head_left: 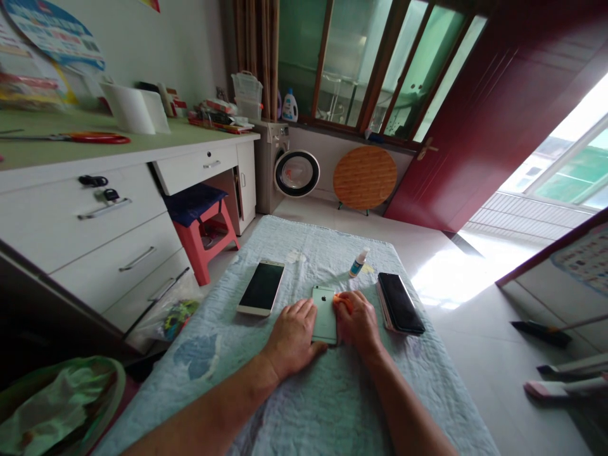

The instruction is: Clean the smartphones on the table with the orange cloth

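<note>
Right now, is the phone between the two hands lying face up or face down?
Face down: the phone shows its back, with the apple logo facing up.

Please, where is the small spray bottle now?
In the head view, the bottle is right of centre on the bedspread-like cloth, just beyond the right hand.

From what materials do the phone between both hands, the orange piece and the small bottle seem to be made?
Phone: probably metal, satin; its pale back shows a soft sheen.
Orange piece: perhaps soft cloth; it bunches at the right hand, finish unclear.
Small bottle: likely plastic, smooth; its whitish top looks slightly translucent.
</note>
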Motion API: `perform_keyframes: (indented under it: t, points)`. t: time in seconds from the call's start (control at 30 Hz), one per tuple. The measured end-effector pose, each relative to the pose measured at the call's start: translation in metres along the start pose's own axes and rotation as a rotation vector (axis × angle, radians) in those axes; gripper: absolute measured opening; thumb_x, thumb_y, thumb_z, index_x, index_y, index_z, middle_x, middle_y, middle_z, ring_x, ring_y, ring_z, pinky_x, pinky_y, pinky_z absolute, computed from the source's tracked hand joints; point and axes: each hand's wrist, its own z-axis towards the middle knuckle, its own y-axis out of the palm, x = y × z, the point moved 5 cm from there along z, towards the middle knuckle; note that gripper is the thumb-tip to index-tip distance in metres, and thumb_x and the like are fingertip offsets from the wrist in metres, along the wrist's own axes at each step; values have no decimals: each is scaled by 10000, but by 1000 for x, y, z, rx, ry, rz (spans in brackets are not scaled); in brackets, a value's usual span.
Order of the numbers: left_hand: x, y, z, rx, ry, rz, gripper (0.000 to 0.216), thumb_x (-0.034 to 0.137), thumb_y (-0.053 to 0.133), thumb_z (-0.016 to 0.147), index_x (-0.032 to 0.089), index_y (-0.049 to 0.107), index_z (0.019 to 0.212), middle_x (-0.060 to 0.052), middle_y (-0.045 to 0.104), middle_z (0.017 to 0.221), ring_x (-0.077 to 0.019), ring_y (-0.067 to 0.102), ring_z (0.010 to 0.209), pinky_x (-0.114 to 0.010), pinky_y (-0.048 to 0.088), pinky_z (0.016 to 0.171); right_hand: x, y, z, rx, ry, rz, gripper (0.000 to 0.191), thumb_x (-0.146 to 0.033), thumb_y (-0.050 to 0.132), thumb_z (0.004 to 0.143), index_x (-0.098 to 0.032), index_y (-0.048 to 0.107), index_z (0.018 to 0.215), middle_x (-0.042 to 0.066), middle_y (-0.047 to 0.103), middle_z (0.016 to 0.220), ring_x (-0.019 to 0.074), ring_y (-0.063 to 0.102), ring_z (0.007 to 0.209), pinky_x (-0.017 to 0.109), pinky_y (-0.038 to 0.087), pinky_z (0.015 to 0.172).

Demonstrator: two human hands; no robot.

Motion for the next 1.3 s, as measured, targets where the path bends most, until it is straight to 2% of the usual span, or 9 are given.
perform_keyframes:
  t: [0.07,0.13,0.4,0.63,0.83,1.0,1.07,1.2,1.3]
  points:
    - [4,0,-1,14,-14,18,665,481,686,742,133,501,1277,-176,501,1379,-321,429,1291,-448,348,1061,4,1,3,87,-4,-6,164,-248,529,836,-190,676,877,55,631,939,170,594,837,261,441,759]
    - [7,0,-2,32,-25,34,662,475,686,744,121,503,1272,-181,511,1363,-320,439,1278,-447,350,1058,5,4,5,99,-21,-14,192,-260,503,858,-183,674,898,66,614,980,170,582,861,258,442,774]
    - [12,1,-4,74,-38,53,651,473,697,738,105,521,1245,-189,529,1337,-325,459,1249,-444,358,1043,0,13,4,-47,-15,-277,247,-243,470,905,-211,709,851,64,605,925,189,504,854,275,384,795]
    - [13,-1,-2,54,-44,56,634,547,647,769,103,540,1209,-185,551,1307,-325,486,1215,-447,378,1009,-3,3,1,-184,88,-235,216,-193,527,814,-195,738,773,55,609,805,180,530,820,272,383,786]
    - [12,-1,-2,53,-38,57,628,588,596,797,105,543,1195,-196,546,1317,-328,487,1216,-456,379,1004,-10,-7,-13,-359,194,-109,200,-211,518,712,-155,681,610,45,639,722,133,570,617,217,394,558]
    - [11,-1,-2,49,-42,56,645,595,603,792,101,542,1203,-201,546,1316,-335,484,1223,-459,376,1016,-5,-3,-23,-563,339,25,198,-230,492,675,-156,660,603,7,590,485,119,519,410,204,328,412]
    - [11,-1,-2,51,-42,57,655,597,608,787,95,543,1203,-205,547,1309,-339,487,1219,-460,374,1020,-5,-3,-21,-538,316,-5,198,-235,497,676,-157,663,604,13,602,504,124,535,445,204,334,433]
    - [12,-2,-3,58,-29,48,642,587,627,777,99,550,1188,-197,563,1282,-333,504,1194,-456,385,1013,-7,-4,-10,-314,139,-152,203,-239,513,709,-160,681,626,46,653,701,141,574,651,215,379,582]
    - [12,-2,-3,64,-23,46,631,565,655,762,101,554,1179,-193,566,1279,-330,506,1187,-452,391,1010,-2,0,-4,-210,117,-171,240,-266,489,763,-167,689,674,47,630,721,150,569,693,229,384,635]
